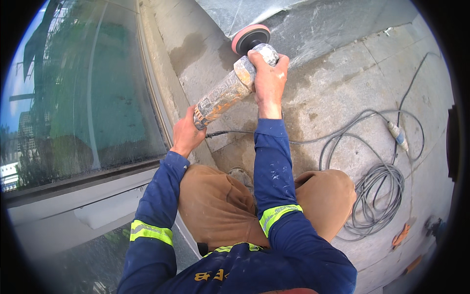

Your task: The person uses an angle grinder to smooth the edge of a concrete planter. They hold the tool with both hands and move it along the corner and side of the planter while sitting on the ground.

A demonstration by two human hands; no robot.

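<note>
A worn, paint-spattered angle polisher (223, 98) lies slantwise between both my hands. My left hand (187, 132) is wrapped round its rear end, where the power cord comes out. At the head end, my right hand (269, 78) grips the tool from above, thumb and fingers curled over the gear housing. The round pink-edged polishing pad (250, 39) is tilted on its black backing and sits against or just beside the lower edge of a grey stone slab (338, 24). From this angle I cannot tell whether pad and stone touch.
A grey cable (303, 141) runs right across the concrete floor to a loose coil (379, 193) and a pale connector (398, 135). A glass window (88, 93) with a metal frame stands close on the left. Orange-handled object (401, 236) lies at lower right. Damp patches mark the floor.
</note>
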